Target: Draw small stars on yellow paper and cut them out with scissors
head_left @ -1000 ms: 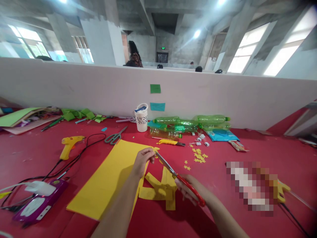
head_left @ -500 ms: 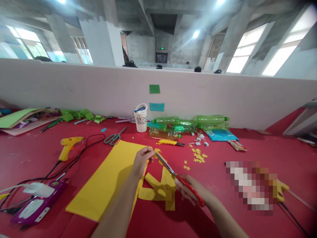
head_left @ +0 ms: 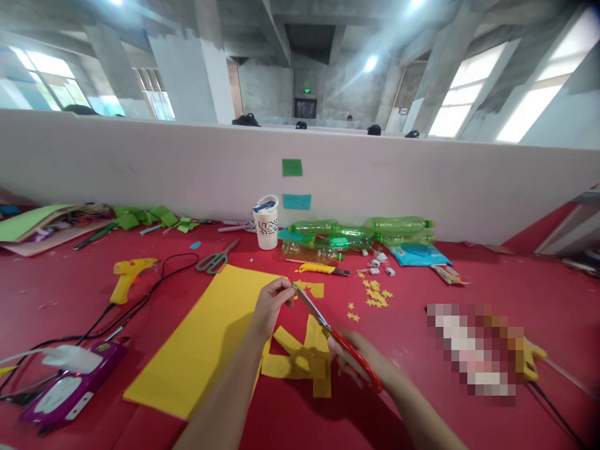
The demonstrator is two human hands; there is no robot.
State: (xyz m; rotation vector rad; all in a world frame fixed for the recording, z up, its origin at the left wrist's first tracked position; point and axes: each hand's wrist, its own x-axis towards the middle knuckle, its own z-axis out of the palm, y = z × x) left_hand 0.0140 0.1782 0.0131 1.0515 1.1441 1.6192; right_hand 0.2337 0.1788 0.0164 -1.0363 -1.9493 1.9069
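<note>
My left hand (head_left: 272, 301) is closed in a pinch at the right edge of the yellow sheets, on a small piece of yellow paper (head_left: 315, 289) whose end shows beyond the scissors. Red-handled scissors (head_left: 355, 357) are in my right hand (head_left: 359, 359), fingers wrapped round the handles. Their blades look nearly together, with the tips beside my left fingertips. Below the blades lie several overlapping yellow paper strips (head_left: 295, 367). Yellow sheets (head_left: 197, 337) lie under my left wrist. Small cut yellow stars (head_left: 375, 294) are scattered to the right.
Behind my hands are a yellow craft knife (head_left: 319, 269), green plastic bottles (head_left: 314, 227) and a white cup (head_left: 266, 229). On the left lie grey scissors (head_left: 216, 259), a yellow glue gun (head_left: 126, 278) with its cord, and a purple power strip (head_left: 77, 384). A white partition (head_left: 187, 169) stands behind.
The yellow paper by the scissors has turned, and its end now shows right of the blades. The scissors and my right hand have shifted slightly left; the blades look closer together.
</note>
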